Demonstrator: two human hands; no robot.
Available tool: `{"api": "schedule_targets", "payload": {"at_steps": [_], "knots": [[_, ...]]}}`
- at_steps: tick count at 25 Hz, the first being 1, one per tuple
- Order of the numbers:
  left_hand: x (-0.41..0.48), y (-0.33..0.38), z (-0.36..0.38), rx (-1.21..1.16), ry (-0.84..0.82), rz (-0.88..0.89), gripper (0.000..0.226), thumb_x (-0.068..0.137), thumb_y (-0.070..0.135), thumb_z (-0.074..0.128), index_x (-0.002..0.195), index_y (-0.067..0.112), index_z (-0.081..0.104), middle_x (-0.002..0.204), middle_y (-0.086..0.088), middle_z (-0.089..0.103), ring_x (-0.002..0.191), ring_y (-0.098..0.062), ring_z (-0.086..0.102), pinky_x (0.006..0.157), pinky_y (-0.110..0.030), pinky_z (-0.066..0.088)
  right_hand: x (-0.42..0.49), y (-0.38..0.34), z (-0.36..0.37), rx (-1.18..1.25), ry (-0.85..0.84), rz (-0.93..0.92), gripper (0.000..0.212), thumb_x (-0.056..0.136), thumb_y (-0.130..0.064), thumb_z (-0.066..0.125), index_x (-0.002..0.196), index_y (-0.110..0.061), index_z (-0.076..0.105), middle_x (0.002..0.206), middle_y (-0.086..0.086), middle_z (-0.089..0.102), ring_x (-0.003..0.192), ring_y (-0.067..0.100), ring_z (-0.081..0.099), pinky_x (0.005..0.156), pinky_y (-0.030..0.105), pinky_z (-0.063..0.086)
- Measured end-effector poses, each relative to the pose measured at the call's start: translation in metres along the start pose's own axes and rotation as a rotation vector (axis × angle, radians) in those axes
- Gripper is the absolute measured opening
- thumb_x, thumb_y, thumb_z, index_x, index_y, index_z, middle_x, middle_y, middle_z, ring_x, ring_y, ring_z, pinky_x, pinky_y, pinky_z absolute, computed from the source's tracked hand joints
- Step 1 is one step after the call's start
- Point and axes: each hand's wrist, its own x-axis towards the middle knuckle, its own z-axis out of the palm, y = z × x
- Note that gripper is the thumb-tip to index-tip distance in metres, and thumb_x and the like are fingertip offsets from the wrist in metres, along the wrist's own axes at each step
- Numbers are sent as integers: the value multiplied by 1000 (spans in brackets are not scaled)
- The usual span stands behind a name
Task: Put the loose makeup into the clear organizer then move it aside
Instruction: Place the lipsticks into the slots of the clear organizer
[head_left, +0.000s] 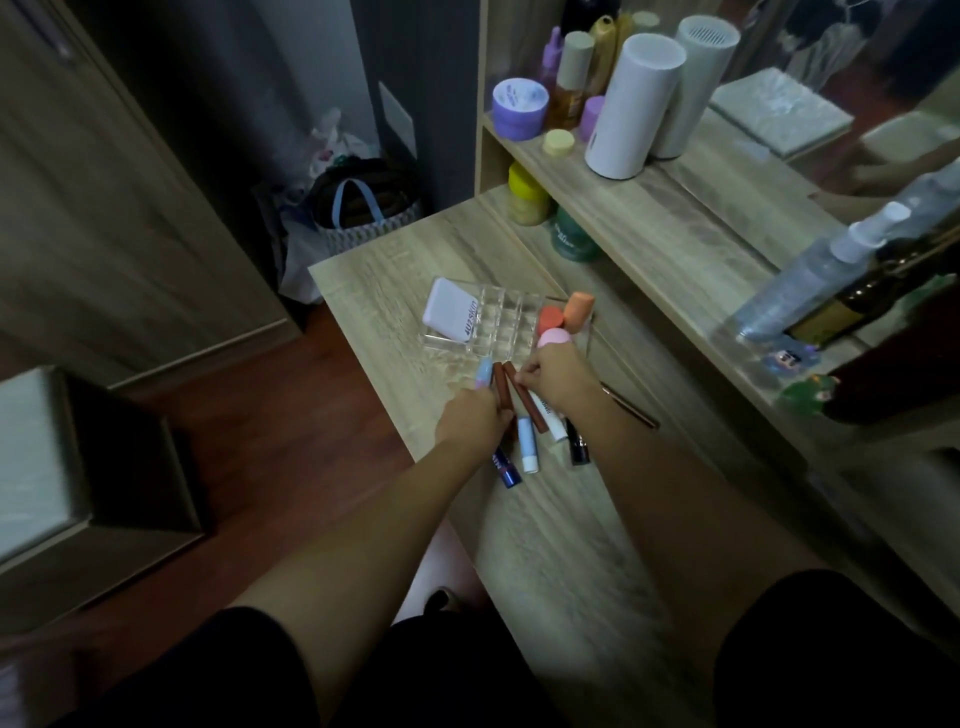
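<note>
A clear organizer (498, 322) sits on the wooden desk (561, 525). A white compact (451, 317) lies in its left end, and orange and pink sponges (563, 317) fill its right end. My left hand (470, 421) grips a brown tube (500, 387) together with a light blue stick (483, 373), just in front of the organizer. My right hand (558, 376) pinches a second brown tube (524, 397). Below the hands lie a dark blue tube (506, 470), a white and blue stick (528, 447), a white tube (550, 423) and a black tube (577, 447).
A thin brown pencil (631, 408) lies on the desk right of my right hand. A raised shelf (649, 218) behind holds jars, bottles and two white cylinders (634, 104). A yellow-lidded jar (527, 195) and green jar (571, 239) stand under it. A bag (358, 213) sits on the floor left.
</note>
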Motion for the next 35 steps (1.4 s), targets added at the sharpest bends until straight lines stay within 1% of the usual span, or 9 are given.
{"api": "schedule_targets", "payload": {"at_steps": [10, 13, 16, 18, 22, 25, 29, 32, 35], "knots": [[15, 12, 9, -77, 126, -79, 25, 89, 20, 57, 101, -2, 60, 101, -24, 64, 90, -38, 63, 70, -37, 47, 15, 3, 9, -85, 33, -55, 32, 81, -43, 67, 93, -14, 73, 94, 11, 71, 93, 27, 63, 77, 31, 49], [15, 15, 10, -127, 145, -79, 14, 87, 17, 58, 86, 3, 56, 89, -19, 64, 75, -31, 60, 57, -30, 42, 15, 2, 10, -30, 39, -57, 30, 81, -39, 65, 86, -10, 72, 89, 12, 71, 89, 27, 63, 72, 30, 46], [13, 15, 6, -256, 134, -186, 28, 80, 21, 66, 63, 10, 46, 66, -4, 54, 64, -21, 53, 49, -25, 36, 11, 1, 5, 40, 48, -69, 29, 81, -36, 64, 74, -9, 71, 78, 12, 69, 82, 27, 62, 72, 32, 50], [13, 12, -2, -337, 107, -243, 26, 76, 25, 68, 62, 6, 56, 59, -3, 56, 62, -20, 58, 46, -23, 38, 6, 1, -3, 144, 95, -102, 33, 81, -33, 66, 56, -11, 62, 63, 10, 62, 70, 26, 60, 66, 33, 49], [10, -5, -26, -548, 72, -239, 27, 73, 29, 67, 51, 14, 65, 50, -4, 60, 49, -11, 56, 48, -19, 44, -4, 4, -24, 486, 215, -129, 22, 82, -27, 68, 87, -6, 72, 78, 8, 72, 69, 14, 65, 64, 20, 51], [13, -11, -49, -929, 10, -225, 21, 78, 21, 66, 60, 12, 63, 60, -7, 62, 55, -14, 57, 54, -20, 46, -6, 2, -39, 638, 233, -156, 21, 88, -28, 62, 99, -11, 68, 86, -10, 64, 73, -5, 57, 63, 6, 40], [30, -5, -80, -1226, -14, -151, 17, 81, 5, 62, 67, 11, 56, 57, -7, 64, 59, -20, 53, 61, -29, 41, 1, -9, -47, 829, 263, -107, 24, 90, -28, 59, 111, -16, 58, 91, -15, 60, 86, -1, 56, 65, 8, 37], [45, -2, -98, -1276, 17, -112, 31, 81, -2, 63, 101, 15, 46, 75, -11, 65, 58, -20, 63, 59, -32, 51, 4, -17, -48, 909, 335, -119, 35, 90, -23, 58, 125, -19, 52, 91, -18, 58, 86, -9, 54, 70, 8, 42], [61, -1, -111, -1123, 38, -24, 43, 84, 1, 61, 115, 22, 39, 85, -9, 60, 67, -19, 69, 55, -23, 56, 10, -21, -50, 930, 356, -118, 22, 89, -20, 60, 110, -24, 60, 88, -22, 58, 83, -6, 56, 68, 12, 42]]}}
